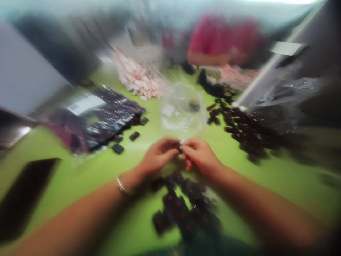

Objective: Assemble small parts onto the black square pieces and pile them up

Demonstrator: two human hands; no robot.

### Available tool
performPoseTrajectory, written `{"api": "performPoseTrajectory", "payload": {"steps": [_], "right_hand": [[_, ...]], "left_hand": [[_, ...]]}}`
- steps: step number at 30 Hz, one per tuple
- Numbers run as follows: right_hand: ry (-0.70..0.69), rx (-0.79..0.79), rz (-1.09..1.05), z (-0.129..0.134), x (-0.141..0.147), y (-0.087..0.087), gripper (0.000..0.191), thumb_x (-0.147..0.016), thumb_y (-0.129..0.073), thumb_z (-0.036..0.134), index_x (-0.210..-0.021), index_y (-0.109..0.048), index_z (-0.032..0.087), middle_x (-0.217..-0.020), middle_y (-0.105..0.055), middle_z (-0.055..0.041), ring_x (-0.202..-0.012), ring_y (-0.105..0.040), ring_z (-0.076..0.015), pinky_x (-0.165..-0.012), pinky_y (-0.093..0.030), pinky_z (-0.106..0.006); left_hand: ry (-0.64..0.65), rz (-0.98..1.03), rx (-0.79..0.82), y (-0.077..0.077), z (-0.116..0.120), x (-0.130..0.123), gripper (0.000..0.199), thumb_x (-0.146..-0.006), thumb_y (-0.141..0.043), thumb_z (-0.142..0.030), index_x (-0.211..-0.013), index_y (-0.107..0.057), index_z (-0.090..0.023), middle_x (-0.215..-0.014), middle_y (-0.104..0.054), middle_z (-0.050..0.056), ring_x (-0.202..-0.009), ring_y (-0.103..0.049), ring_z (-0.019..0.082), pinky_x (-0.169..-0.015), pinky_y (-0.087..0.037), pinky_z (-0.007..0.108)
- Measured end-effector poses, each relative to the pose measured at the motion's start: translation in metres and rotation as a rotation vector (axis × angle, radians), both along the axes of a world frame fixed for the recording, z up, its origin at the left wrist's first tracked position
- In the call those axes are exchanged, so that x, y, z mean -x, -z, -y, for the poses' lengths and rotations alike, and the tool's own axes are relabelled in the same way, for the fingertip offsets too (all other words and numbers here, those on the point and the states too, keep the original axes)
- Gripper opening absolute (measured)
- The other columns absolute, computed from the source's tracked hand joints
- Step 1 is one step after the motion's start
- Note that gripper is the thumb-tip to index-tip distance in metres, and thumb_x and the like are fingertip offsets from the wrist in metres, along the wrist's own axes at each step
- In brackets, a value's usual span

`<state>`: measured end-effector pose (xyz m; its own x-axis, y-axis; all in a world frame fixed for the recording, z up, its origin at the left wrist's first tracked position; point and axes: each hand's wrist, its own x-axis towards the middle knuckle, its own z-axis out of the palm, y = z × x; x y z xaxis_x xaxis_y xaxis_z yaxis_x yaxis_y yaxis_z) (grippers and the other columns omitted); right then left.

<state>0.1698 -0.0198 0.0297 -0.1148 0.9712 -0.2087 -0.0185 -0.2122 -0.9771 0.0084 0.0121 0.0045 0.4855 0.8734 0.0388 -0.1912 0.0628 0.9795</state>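
Note:
Near the middle of the green table (133,156), my left hand (161,154) and my right hand (198,154) meet fingertip to fingertip. Between them is a small dark piece (180,146), mostly covered by the fingers. Both hands are closed around it in a pinch. Just beyond them stands a clear round container (163,103) with small whitish parts (177,122) and a dark round item (194,104). Below my hands lies a blurred pile of black pieces with red marks (186,209).
A plastic bag of dark pieces (112,113) lies at left, with loose black blocks (117,148) beside it. Pink-and-white parts (141,83) are heaped behind. Dark red-black pieces (245,131) spread at right, near clear plastic (287,99). A person in pink (221,39) is opposite.

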Motion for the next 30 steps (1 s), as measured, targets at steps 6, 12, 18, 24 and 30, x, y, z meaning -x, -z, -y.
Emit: {"api": "performPoseTrajectory", "payload": {"steps": [6, 12, 18, 24, 30], "right_hand": [[-0.012, -0.024, 0.140, 0.001, -0.002, -0.002, 0.011, -0.072, -0.053, 0.021, -0.065, -0.045, 0.020, -0.041, -0.047, 0.0106, -0.030, -0.045, -0.0056, -0.030, -0.035, -0.014], [-0.070, -0.038, 0.275, -0.003, -0.006, -0.002, 0.013, -0.068, -0.053, 0.014, -0.061, -0.044, 0.020, -0.040, -0.043, 0.0116, -0.027, -0.043, -0.0058, -0.026, -0.030, -0.014], [-0.050, -0.002, -0.012, -0.005, -0.005, -0.003, 0.019, -0.078, -0.058, 0.032, -0.069, -0.050, 0.018, -0.046, -0.053, 0.0085, -0.030, -0.043, -0.0049, -0.031, -0.037, -0.016], [-0.038, -0.016, 0.040, -0.001, -0.003, -0.006, 0.018, -0.078, -0.058, 0.030, -0.068, -0.049, 0.018, -0.048, -0.055, 0.0072, -0.032, -0.046, -0.0050, -0.034, -0.038, -0.016], [-0.024, -0.116, 0.357, -0.003, -0.003, 0.001, 0.012, -0.071, -0.052, 0.019, -0.062, -0.045, 0.020, -0.046, -0.045, 0.0088, -0.035, -0.044, -0.0066, -0.035, -0.033, -0.018]], "left_hand": [[0.008, -0.084, -0.120, 0.009, 0.002, 0.004, 0.027, -0.077, -0.069, -0.019, -0.104, -0.067, -0.019, -0.099, -0.070, 0.007, -0.091, -0.064, 0.020, -0.081, -0.052, 0.033], [0.021, -0.206, -0.279, 0.012, 0.001, 0.008, 0.030, -0.079, -0.067, -0.019, -0.108, -0.068, -0.022, -0.104, -0.069, 0.007, -0.091, -0.063, 0.019, -0.085, -0.050, 0.032], [0.030, 0.008, 0.009, 0.003, -0.002, 0.004, 0.026, -0.080, -0.068, -0.023, -0.105, -0.064, -0.018, -0.088, -0.070, 0.005, -0.070, -0.063, 0.013, -0.069, -0.052, 0.027], [0.053, 0.049, 0.055, 0.004, -0.004, 0.004, 0.027, -0.078, -0.070, -0.021, -0.103, -0.064, -0.018, -0.089, -0.071, 0.005, -0.073, -0.065, 0.013, -0.071, -0.052, 0.026], [0.047, -0.102, -0.157, 0.010, -0.002, 0.005, 0.026, -0.079, -0.068, -0.021, -0.104, -0.065, -0.017, -0.103, -0.070, 0.008, -0.092, -0.065, 0.019, -0.085, -0.051, 0.033]]}}
